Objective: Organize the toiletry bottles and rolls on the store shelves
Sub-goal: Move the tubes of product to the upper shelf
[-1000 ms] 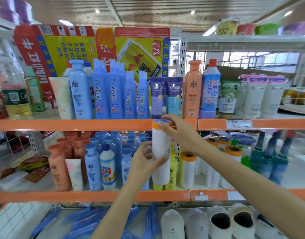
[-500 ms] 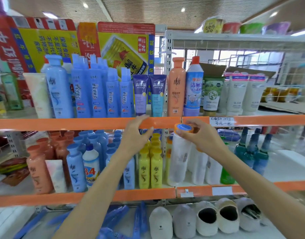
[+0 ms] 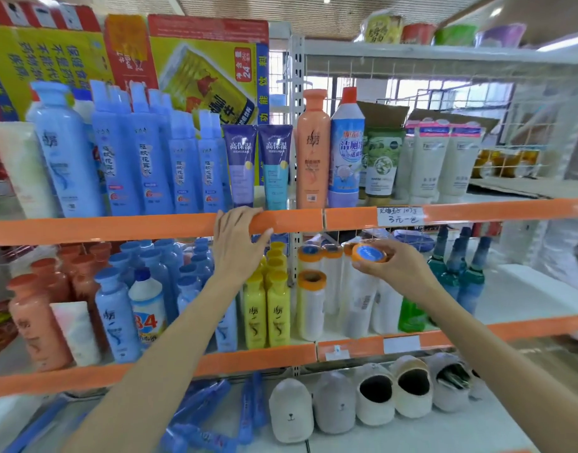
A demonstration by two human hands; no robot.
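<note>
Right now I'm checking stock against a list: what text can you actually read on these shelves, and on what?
"高保湿": purple tube and teal tube, upper shelf.
"84": white bottle, lower shelf.
"24": yellow carton behind the blue bottles.
"3元一包": handwritten tag on the orange shelf edge.
Smaller bottle labels and the barcode on the held roll: too blurred.

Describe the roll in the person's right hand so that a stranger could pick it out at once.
Find the middle shelf, right of the white upright post. White rolls with orange caps stand there in a cluster. The roll meant is the one whose cap has a blue top, gripped by the right hand.
</note>
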